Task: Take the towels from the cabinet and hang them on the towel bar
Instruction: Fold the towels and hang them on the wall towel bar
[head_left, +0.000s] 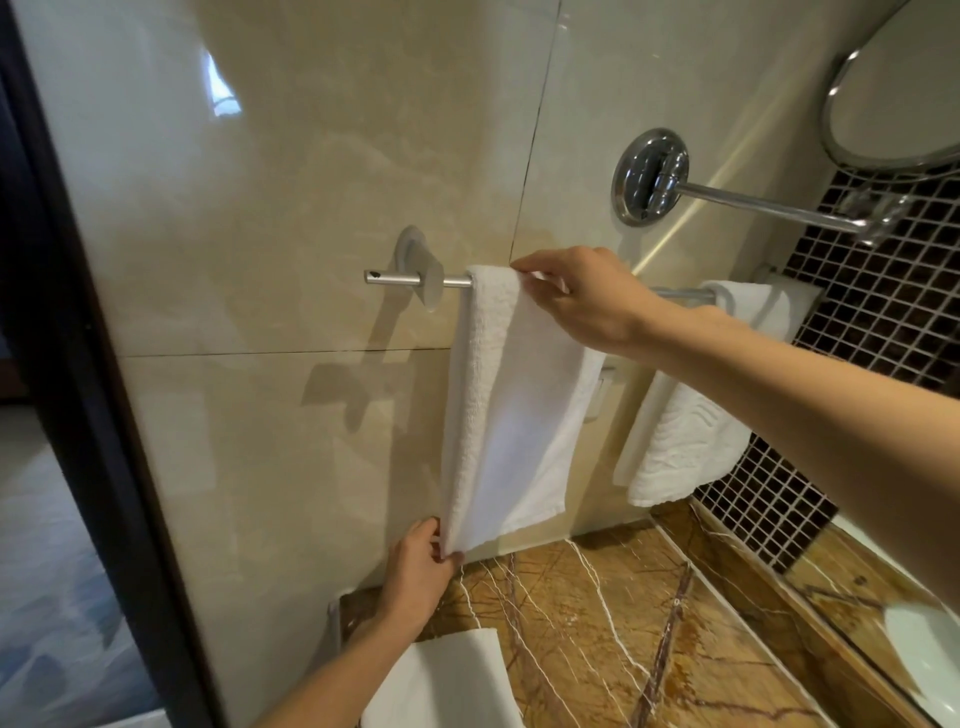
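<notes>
While my right hand (587, 299) pinches the towel (514, 415) atop the bar (454, 282) and left hand (415, 566) its hem, second towel (680, 447) hangs rightward, third towel (447, 680) waits beneath.

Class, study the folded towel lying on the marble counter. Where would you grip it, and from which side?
Probably its right edge, from above and the right: the folded towel lies flat on the counter, open on that side, while the left arm crosses its left.
</notes>
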